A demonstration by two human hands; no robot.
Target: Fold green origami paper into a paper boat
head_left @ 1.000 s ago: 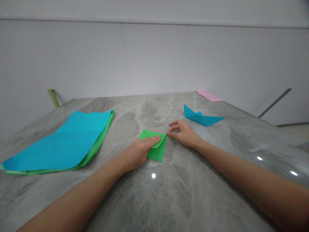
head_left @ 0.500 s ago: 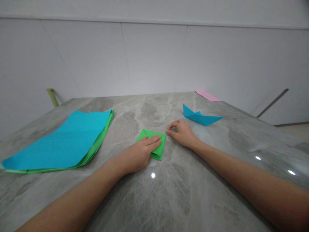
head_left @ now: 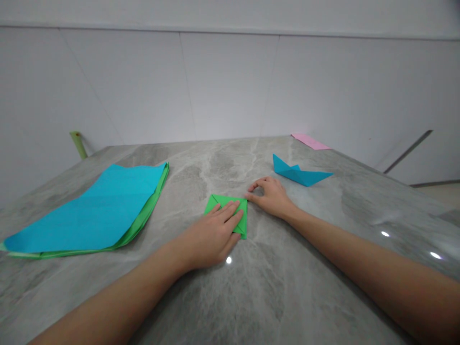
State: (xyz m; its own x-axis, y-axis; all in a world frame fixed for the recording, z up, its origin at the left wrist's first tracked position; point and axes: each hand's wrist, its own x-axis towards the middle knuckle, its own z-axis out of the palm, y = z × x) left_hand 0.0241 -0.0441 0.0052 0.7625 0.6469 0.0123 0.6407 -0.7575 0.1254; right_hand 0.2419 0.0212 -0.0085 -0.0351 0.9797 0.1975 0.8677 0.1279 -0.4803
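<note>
While left hand lies flat on green origami | right hand curled, empty | blue boat beyond

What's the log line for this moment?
left hand: on folded green paper | right hand: fingers curled, on stone table, beside paper | blue paper boat: past right hand

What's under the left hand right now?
The left hand lies flat on a folded green paper. Its upper part and right edge show beyond the fingers; the paper under the palm is covered, so its folds there cannot be seen.
</note>
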